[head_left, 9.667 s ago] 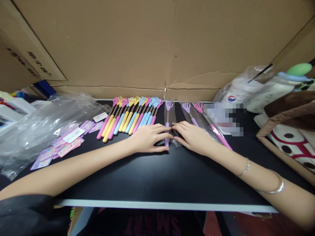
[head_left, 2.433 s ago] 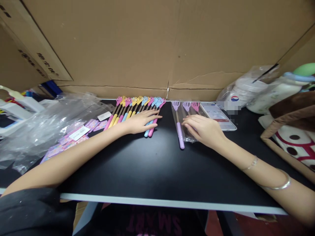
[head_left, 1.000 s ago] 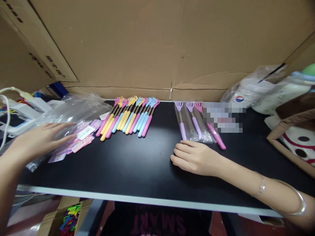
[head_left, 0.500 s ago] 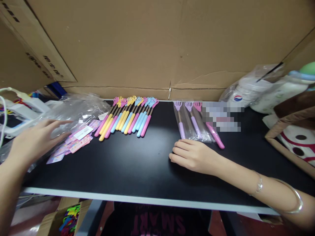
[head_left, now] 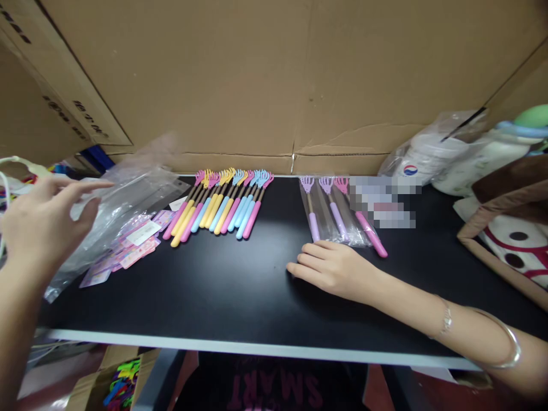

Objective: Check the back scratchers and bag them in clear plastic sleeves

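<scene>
My left hand hovers over the left side of the table, thumb and forefinger apart. Beside it lies a heap of clear plastic bags, its upper edge raised and blurred. Colourful printed cards lie partly under the bags. My right hand rests palm down on the black tabletop, fingers loosely stretched, just in front of several back scratchers in clear sleeves. A row of unbagged back scratchers, with pink, yellow and blue handles, lies between the hands.
Cardboard walls the back of the table. At the right stand a bagged white cup, a bottle and a brown-trimmed bag. A white cable is at far left; a box of colourful pieces sits below.
My left hand has moved left and slightly up, away from the cards. The plastic's upper edge has risen. My right hand stays in place, its forefinger stretched out a little more.
</scene>
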A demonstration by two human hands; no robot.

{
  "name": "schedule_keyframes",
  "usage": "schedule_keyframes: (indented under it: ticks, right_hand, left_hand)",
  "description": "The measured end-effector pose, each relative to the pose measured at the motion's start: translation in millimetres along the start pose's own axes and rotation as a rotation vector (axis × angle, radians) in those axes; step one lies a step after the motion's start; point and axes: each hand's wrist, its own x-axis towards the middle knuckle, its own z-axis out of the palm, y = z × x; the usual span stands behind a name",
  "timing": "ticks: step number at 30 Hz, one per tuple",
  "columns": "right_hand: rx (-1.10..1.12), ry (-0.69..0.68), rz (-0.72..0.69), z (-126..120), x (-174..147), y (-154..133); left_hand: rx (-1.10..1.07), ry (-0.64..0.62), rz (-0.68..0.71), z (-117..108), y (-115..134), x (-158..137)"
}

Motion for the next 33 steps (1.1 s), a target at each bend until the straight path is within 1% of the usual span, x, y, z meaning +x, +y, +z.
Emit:
schedule_keyframes:
  ticks: [1,3,5,7,8,10,13,15,16,19,22,25,28,31,33]
  right_hand:
    - [0.002,-0.004,0.011,0,0,-1]
    - [0.014,-0.008,0.035,1,-1,-2]
    - [0.035,-0.012,0.063,2,-1,-2]
    - [0.071,-0.006,0.105,3,-1,-1]
    - [0.097,-0.001,0.13,3,-1,-1]
    - [0.173,0.015,0.199,3,-1,1]
    - [0.355,0.05,0.391,3,-2,3]
    - [0.463,0.068,0.527,3,-2,4]
    - [0.494,0.072,0.572,4,-3,4]
    - [0.51,0.077,0.628,5,-4,5]
    - [0.473,0.073,0.658,6,-6,6]
    - [0.432,0.066,0.673,6,-6,6]
    - [0.446,0.05,0.67,6,-5,6]
    - [0.45,0.034,0.652,5,-4,7]
    - [0.436,0.029,0.635,4,-4,8]
  left_hand:
    - [-0.003,0.021,0.006,-3,7,4]
    - [-0.067,0.073,0.066,-7,22,12]
    - [-0.212,0.085,0.19,-11,43,21]
    - [-0.402,0.084,0.3,-13,68,29]
    - [-0.474,0.037,0.371,-13,82,32]
    - [-0.645,0.008,0.474,-9,112,37]
    - [-0.868,-0.098,0.618,4,155,34]
    - [-0.959,-0.242,0.662,15,180,27]
    - [-0.991,-0.305,0.681,21,191,23]
    - [-1.067,-0.385,0.744,34,217,10]
    - [-1.075,-0.406,0.744,39,230,3]
    - [-1.136,-0.398,0.705,36,230,3]
    - [-1.266,-0.419,0.6,31,225,8]
    - [-1.387,-0.506,0.476,29,221,13]
    - [-1.442,-0.554,0.431,29,219,16]
